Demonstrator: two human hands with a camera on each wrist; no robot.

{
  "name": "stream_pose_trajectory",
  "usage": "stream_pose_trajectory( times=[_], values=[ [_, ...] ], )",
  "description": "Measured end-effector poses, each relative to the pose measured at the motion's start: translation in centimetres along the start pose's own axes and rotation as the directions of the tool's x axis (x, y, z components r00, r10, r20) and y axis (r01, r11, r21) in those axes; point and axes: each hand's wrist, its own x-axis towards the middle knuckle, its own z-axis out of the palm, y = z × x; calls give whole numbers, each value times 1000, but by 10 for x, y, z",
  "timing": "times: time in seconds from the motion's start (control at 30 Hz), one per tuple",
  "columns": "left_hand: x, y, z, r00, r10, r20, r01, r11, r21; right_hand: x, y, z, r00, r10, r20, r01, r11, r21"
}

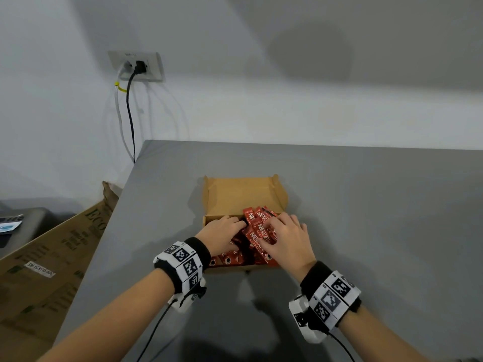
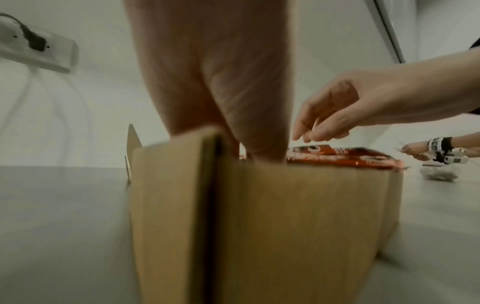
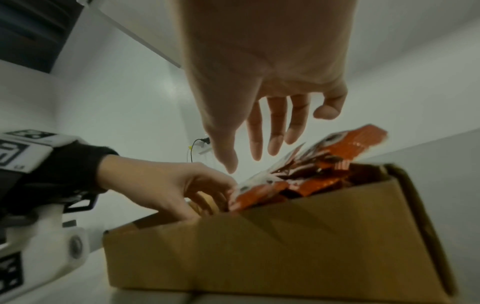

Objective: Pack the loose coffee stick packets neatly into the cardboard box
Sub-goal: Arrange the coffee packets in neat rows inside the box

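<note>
Head view shows the coffee stick packets (image 1: 257, 232) already inside the cardboard box (image 1: 244, 194), heaped in its near and right part. They lie crossed and overlapping, not in rows, and the right wrist view shows several ends poking above the near wall. The far part of the box floor is bare cardboard.

The left hand (image 1: 222, 231) reaches into the box's near left corner, its fingers (image 3: 207, 191) curled down among the packet ends; whether they pinch a packet or only push cannot be told. The right hand (image 1: 286, 237) hovers over the heap with its fingers (image 3: 275, 131) spread and relaxed, holding nothing, the tips just above or lightly on the top packets.

The packets look light, thin and glossy, so they probably slide over one another easily and bend if pressed across the middle. The better hold seems to be a flat bundle taken along the long sides, or a push on the short ends to square them together.

The box has low walls and open flaps at the far corners, and it likely shifts under a sideways push unless one hand steadies it. The grey worktop (image 1: 366, 205) leaves open room to the right and behind; its left edge lies nearer, with a larger printed carton (image 1: 52, 257) leaning below it.
</note>
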Motion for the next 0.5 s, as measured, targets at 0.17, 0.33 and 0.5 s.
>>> stream_pose_trajectory(
  times=[0.17,0.33,0.5],
  values=[
    [-1,-4,2,999,14,-41,-15,999,-47,-1,0,3,999,-21,37,23,999,-40],
    [-4,-9,4,996,68,-61,-69,997,-14,0,5,-1,999,42,33,-44,997,67],
    [-3,-10,3,995,78,-60,-79,997,-16,2,6,-6,996,87,5,-87,989,119]
  ],
)
